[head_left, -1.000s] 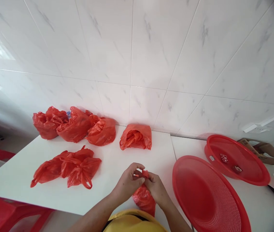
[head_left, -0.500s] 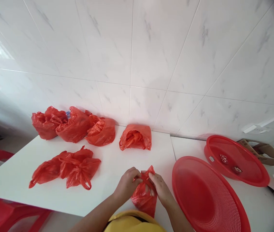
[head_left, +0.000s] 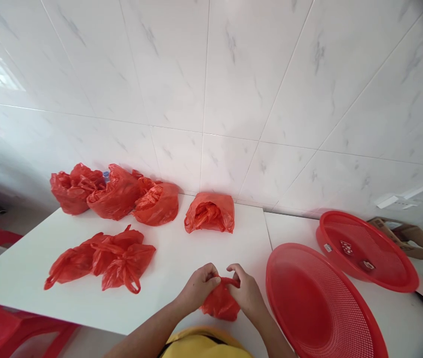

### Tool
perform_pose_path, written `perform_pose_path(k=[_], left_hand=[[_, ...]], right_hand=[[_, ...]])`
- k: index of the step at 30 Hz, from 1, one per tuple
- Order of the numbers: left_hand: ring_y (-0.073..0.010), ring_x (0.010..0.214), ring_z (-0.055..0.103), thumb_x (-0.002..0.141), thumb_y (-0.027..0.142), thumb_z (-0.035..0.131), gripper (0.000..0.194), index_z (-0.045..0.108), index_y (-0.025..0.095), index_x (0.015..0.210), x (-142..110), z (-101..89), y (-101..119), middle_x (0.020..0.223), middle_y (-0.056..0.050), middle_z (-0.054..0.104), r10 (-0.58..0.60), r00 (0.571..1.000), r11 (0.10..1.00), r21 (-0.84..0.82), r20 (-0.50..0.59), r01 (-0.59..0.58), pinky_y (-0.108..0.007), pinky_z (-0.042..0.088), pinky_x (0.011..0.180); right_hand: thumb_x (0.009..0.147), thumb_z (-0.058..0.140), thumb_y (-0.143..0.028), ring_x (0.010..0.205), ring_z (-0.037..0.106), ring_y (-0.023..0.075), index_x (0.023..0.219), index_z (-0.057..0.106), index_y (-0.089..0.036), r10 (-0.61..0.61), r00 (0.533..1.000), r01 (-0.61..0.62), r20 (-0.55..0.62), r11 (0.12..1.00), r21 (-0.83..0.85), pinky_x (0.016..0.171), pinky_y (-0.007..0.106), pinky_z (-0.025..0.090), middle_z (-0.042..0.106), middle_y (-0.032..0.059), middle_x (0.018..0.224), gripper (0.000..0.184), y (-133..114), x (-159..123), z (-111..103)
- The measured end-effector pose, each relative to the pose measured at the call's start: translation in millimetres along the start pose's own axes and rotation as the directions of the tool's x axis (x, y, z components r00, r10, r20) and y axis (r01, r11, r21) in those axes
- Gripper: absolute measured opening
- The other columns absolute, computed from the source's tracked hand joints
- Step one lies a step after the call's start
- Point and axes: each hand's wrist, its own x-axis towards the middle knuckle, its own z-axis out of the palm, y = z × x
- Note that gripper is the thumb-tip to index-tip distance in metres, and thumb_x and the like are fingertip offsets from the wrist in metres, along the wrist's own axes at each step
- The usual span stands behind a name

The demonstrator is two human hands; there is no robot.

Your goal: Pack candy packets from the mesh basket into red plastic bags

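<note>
A small red plastic bag (head_left: 219, 304) rests on the white table (head_left: 166, 263) near its front edge. My left hand (head_left: 198, 288) and my right hand (head_left: 247, 292) both pinch the bag's top, fingers closed on the twisted handles between them. The bag's body bulges below my fingers.
Tied red bags (head_left: 103, 258) lie to the left on the table. More filled red bags (head_left: 116, 195) and an open one (head_left: 210, 214) stand by the tiled wall. Two red mesh baskets (head_left: 319, 303) (head_left: 368, 251) lie on the right. A red stool (head_left: 13, 330) stands lower left.
My hands have dropped lower and pulled the bag's handles sideways; the loose top that stuck up half a second ago is now drawn tight between my fingers.
</note>
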Motion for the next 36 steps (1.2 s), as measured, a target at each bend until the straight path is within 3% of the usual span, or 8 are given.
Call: perform_pose_path(k=[4, 11, 14, 18, 24, 27, 32, 36], left_hand=[[-0.0111, 0.057, 0.042, 0.073, 0.024, 0.05, 0.005, 0.048, 0.02, 0.071, -1, 3.8, -2, 0.06, 0.006, 0.046, -0.028, 1.0, 1.0, 0.009, 0.007, 0.028, -0.023, 0.029, 0.053], [-0.0109, 0.059, 0.038, 0.071, 0.021, 0.05, 0.006, 0.045, 0.02, 0.069, -3, 2.5, -6, 0.06, 0.007, 0.042, -0.001, 1.0, 0.997, 0.074, -0.022, 0.003, -0.024, 0.028, 0.055], [-0.0115, 0.06, 0.04, 0.071, 0.023, 0.051, 0.006, 0.046, 0.02, 0.069, -2, 2.1, -10, 0.062, 0.006, 0.045, 0.007, 1.0, 0.997, 0.079, -0.028, -0.004, -0.024, 0.029, 0.056], [-0.0132, 0.064, 0.045, 0.071, 0.022, 0.052, 0.005, 0.048, 0.02, 0.069, -2, 1.5, -11, 0.066, 0.004, 0.051, -0.009, 1.0, 0.991, 0.13, -0.025, 0.012, -0.025, 0.032, 0.06], [-0.0195, 0.083, 0.051, 0.068, 0.016, 0.055, 0.005, 0.051, 0.02, 0.066, -8, -26.1, -6, 0.082, -0.002, 0.057, 0.145, 0.989, 0.889, 0.442, -0.028, -0.118, -0.031, 0.038, 0.075], [-0.0215, 0.086, 0.052, 0.069, 0.015, 0.055, 0.006, 0.053, 0.02, 0.066, -17, -47.7, -13, 0.082, -0.003, 0.059, 0.1, 0.995, 0.809, 0.584, -0.019, -0.07, -0.032, 0.037, 0.075], [-0.0213, 0.087, 0.054, 0.072, 0.016, 0.051, 0.006, 0.055, 0.021, 0.071, -31, -66.1, -34, 0.085, -0.003, 0.06, -0.027, 0.995, 0.755, 0.651, -0.094, 0.082, -0.032, 0.038, 0.074], [-0.02, 0.085, 0.056, 0.072, 0.016, 0.05, 0.01, 0.057, 0.022, 0.078, -33, -71.0, -38, 0.088, -0.002, 0.061, -0.001, 0.993, 0.775, 0.627, -0.121, 0.077, -0.031, 0.041, 0.074]], right_hand=[[0.077, 0.045, -0.026, 0.064, 0.057, 0.0182, 0.085, 0.066, -0.031, 0.045, 0.999, -0.046, -0.02, 0.996, -0.072, 0.059, 0.029, 0.037, 0.066, -0.0017, 0.07, 0.023, 3, 3, 10], [0.077, 0.05, -0.025, 0.088, 0.059, 0.0206, 0.092, 0.069, -0.024, -0.034, 0.997, 0.009, 0.072, 0.943, 0.331, 0.08, 0.032, 0.044, 0.067, 0.0036, 0.094, 0.024, -1, 1, 6], [0.081, 0.056, -0.035, 0.086, 0.057, 0.0195, 0.087, 0.069, -0.021, -0.097, 0.994, 0.059, 0.054, 0.871, 0.487, 0.08, 0.032, 0.045, 0.063, 0.0045, 0.093, 0.02, -6, -1, 0], [0.076, 0.064, -0.032, 0.079, 0.057, 0.017, 0.1, 0.063, -0.024, -0.028, 0.999, 0.0, 0.034, 0.773, 0.635, 0.076, 0.031, 0.047, 0.061, 0.0011, 0.085, 0.026, -8, 0, 0], [0.073, 0.056, -0.028, 0.077, 0.059, 0.0173, 0.104, 0.056, -0.023, 0.167, 0.965, -0.055, -0.202, 0.882, 0.467, 0.076, 0.032, 0.046, 0.061, -0.0008, 0.08, 0.032, 33, 22, -2], [0.068, 0.055, -0.028, 0.081, 0.06, 0.0204, 0.098, 0.055, -0.022, 0.266, 0.912, -0.125, -0.312, 0.906, 0.405, 0.076, 0.033, 0.045, 0.063, 0.0015, 0.083, 0.031, 69, 31, -3], [0.07, 0.056, -0.032, 0.087, 0.061, 0.0233, 0.099, 0.055, -0.021, 0.31, 0.912, -0.191, -0.269, 0.9, 0.392, 0.076, 0.036, 0.047, 0.064, 0.0051, 0.091, 0.031, 96, 28, 1], [0.074, 0.059, -0.045, 0.097, 0.06, 0.0248, 0.105, 0.057, -0.023, 0.28, 0.946, -0.2, -0.166, 0.902, 0.384, 0.078, 0.036, 0.048, 0.065, 0.0075, 0.103, 0.039, 97, 21, -2]])
